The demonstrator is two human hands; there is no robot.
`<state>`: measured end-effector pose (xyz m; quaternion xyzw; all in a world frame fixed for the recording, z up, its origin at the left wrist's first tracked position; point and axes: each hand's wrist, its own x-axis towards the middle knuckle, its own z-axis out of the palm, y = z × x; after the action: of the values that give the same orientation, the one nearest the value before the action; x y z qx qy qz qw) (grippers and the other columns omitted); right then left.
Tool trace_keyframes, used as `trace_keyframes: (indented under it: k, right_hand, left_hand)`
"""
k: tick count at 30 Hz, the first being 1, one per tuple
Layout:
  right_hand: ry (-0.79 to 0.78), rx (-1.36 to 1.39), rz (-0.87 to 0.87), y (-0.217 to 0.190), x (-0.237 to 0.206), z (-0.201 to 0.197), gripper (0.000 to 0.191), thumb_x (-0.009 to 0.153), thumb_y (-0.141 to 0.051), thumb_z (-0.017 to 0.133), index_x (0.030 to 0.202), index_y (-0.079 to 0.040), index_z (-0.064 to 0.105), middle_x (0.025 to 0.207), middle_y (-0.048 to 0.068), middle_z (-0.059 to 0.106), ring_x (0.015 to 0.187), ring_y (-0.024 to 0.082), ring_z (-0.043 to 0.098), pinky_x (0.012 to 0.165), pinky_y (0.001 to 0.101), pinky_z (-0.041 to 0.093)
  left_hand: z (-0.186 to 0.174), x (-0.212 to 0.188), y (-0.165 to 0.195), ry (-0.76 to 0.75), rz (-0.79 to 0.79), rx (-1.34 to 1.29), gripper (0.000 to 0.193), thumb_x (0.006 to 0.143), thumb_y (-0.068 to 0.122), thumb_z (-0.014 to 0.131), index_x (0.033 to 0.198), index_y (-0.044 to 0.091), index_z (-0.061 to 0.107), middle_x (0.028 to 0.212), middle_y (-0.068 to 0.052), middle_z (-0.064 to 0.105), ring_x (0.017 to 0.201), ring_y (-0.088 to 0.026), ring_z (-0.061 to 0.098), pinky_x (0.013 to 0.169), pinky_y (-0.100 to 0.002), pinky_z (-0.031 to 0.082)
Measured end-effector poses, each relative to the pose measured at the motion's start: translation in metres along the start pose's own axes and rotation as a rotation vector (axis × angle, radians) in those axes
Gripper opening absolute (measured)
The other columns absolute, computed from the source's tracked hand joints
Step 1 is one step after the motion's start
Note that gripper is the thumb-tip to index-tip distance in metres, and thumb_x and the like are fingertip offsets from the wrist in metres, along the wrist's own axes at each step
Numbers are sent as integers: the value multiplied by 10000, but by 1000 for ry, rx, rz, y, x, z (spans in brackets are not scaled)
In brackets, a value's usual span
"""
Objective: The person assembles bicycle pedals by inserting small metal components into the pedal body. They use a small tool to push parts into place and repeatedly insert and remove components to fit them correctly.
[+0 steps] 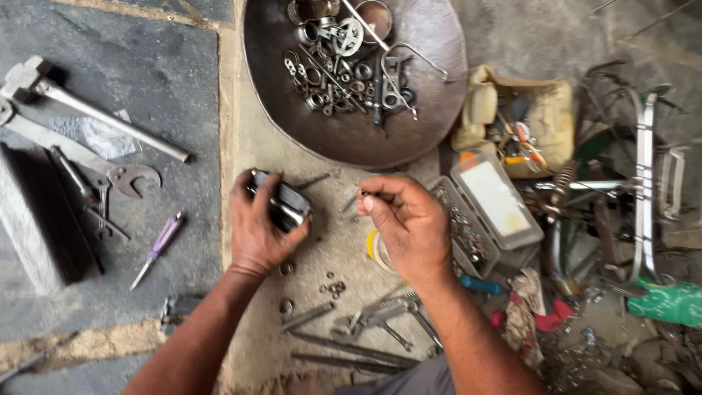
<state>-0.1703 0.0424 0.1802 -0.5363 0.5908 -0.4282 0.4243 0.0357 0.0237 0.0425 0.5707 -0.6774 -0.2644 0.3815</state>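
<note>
My left hand (pixel 257 227) grips a dark metal block-shaped part (pixel 287 205), its fingers wrapped over the top and side. Just to the right, my right hand (pixel 409 219) pinches a small thin metal pin or screw (pixel 349 202) between thumb and forefinger, its tip pointing toward the dark part. The two hands are a short gap apart above the dusty ground. Small nuts and washers (pixel 335 288) lie on the ground below them.
A large round metal pan (pixel 431 110) with several rings, nuts and small parts sits ahead. A hammer (pixel 95 113), wrench (pixel 124 175) and purple screwdriver (pixel 157 249) lie left. A clear parts box (pixel 497 201), yellow bag (pixel 545 117), pliers (pixel 373 318) and scrap metal crowd the right.
</note>
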Motion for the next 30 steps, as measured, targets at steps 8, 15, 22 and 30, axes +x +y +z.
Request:
trace_keyframes:
  k: [8,15,22,30]
  right_hand:
    - [83,28,-124,-20,-130,-33,158,1007,29,619,1163,42,639,1083,114,766,996,144,756,907,274,630]
    - [104,-93,-185,-64,-242,-29,156,991,12,649,1141,11,690,1073,81,787,997,131,764,888,261,619]
    - [137,-475,-341,-62,-317,-21,197,874,-32,772,1068,-51,748,1021,70,779,895,151,763,784,278,596]
    - [191,-620,-435,-72,-349,0,215,893,-3,756,1101,-59,763,1036,89,776,965,179,758,830,299,594]
  left_hand:
    - [-45,-91,130,58,-248,-267,786,722,355,842,1398,94,538,1323,-209,460,1237,-374,536,1064,-460,457]
    - [-116,-183,222,119,-124,-139,804,682,341,877,1362,77,540,1285,-240,484,1228,-417,523,1064,-497,440]
    - [-124,-268,246,123,-98,-44,848,638,363,882,1354,59,545,1287,-341,443,1205,-505,457,1029,-571,399]
    - [-136,-290,238,92,-96,-36,852,660,403,874,1361,57,535,1293,-372,423,1171,-511,445,1017,-593,370]
